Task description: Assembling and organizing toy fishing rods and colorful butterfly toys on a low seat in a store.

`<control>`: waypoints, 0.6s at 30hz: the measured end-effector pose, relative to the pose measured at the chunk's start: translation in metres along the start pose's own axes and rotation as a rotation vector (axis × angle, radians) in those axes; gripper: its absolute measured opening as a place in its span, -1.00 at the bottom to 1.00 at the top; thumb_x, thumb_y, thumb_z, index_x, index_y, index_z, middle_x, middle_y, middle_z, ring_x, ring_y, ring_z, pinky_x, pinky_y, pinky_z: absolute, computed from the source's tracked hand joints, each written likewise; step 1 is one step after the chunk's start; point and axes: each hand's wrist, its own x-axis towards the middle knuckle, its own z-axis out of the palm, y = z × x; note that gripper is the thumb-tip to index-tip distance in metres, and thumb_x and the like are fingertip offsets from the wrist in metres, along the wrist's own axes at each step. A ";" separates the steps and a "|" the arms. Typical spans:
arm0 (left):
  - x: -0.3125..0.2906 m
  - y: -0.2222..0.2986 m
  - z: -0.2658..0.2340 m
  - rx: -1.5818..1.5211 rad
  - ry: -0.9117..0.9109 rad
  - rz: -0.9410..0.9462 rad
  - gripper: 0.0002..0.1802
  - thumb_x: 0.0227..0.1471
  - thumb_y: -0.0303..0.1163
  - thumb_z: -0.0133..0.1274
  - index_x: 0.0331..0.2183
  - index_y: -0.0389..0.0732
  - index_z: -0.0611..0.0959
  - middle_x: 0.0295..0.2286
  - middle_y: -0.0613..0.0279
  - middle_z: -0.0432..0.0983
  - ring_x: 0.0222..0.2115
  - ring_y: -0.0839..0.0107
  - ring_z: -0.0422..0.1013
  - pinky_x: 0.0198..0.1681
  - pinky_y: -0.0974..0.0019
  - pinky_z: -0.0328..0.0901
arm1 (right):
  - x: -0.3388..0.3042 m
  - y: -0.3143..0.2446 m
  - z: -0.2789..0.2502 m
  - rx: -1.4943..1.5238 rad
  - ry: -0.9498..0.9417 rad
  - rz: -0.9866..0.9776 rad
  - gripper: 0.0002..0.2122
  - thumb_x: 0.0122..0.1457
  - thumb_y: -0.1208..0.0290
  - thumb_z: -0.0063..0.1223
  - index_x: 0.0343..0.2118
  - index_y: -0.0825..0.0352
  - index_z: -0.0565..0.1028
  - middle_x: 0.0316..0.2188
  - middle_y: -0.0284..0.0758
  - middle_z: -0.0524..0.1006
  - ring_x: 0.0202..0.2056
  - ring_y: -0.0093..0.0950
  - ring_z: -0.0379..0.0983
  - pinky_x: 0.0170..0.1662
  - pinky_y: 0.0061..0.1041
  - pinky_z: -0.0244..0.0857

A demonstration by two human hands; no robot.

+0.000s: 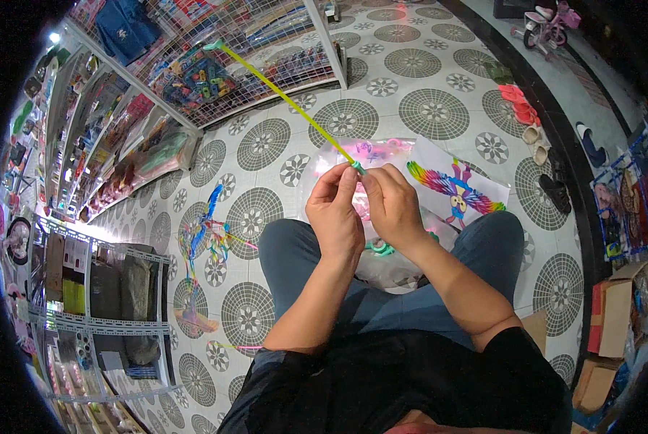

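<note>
Both hands, left hand (333, 210) and right hand (391, 204), pinch the yellow rod (288, 98) at its near end (green cap, apparently), long axis running up-left away.

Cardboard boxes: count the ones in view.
3, maybe more hidden at the rim: a large box at right, a smaller box below it, and a corner beside the right knee.

Seen from a head-worn fisheye camera, looking steeply down, close over the hands (363, 210) and lap. Patterned tile floor (432, 108) bending toward the rim.
</note>
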 end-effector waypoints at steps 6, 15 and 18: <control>0.001 -0.001 -0.007 -0.084 0.009 -0.030 -0.90 0.06 -0.49 0.09 -0.31 -0.27 0.56 -0.41 0.32 0.49 -0.41 0.59 0.35 -0.34 0.53 0.23 | -0.005 -0.001 0.002 0.003 0.014 0.000 -0.82 0.22 0.41 -0.11 -0.34 0.44 0.44 -0.48 -0.14 0.41 -0.46 -0.13 0.39 -0.42 -0.25 0.25; 0.055 0.108 -0.038 -0.167 -0.073 0.260 -0.90 0.17 -0.33 -0.04 -0.32 -0.14 0.48 -0.39 0.29 0.50 -0.31 0.37 0.45 -0.14 0.20 0.35 | 0.006 0.014 -0.006 0.041 0.004 0.042 -0.75 0.26 0.33 -0.14 -0.36 0.43 0.49 -0.51 -0.17 0.40 -0.49 -0.23 0.36 -0.41 -0.37 0.21; 0.067 0.151 -0.033 -0.067 -0.001 0.388 -0.89 0.14 -0.38 0.01 -0.27 -0.15 0.55 -0.36 0.27 0.53 -0.35 0.45 0.46 -0.23 0.29 0.38 | 0.001 0.015 -0.004 0.040 -0.013 0.044 -0.76 0.26 0.36 -0.14 -0.36 0.43 0.50 -0.50 -0.17 0.42 -0.47 -0.23 0.38 -0.40 -0.38 0.22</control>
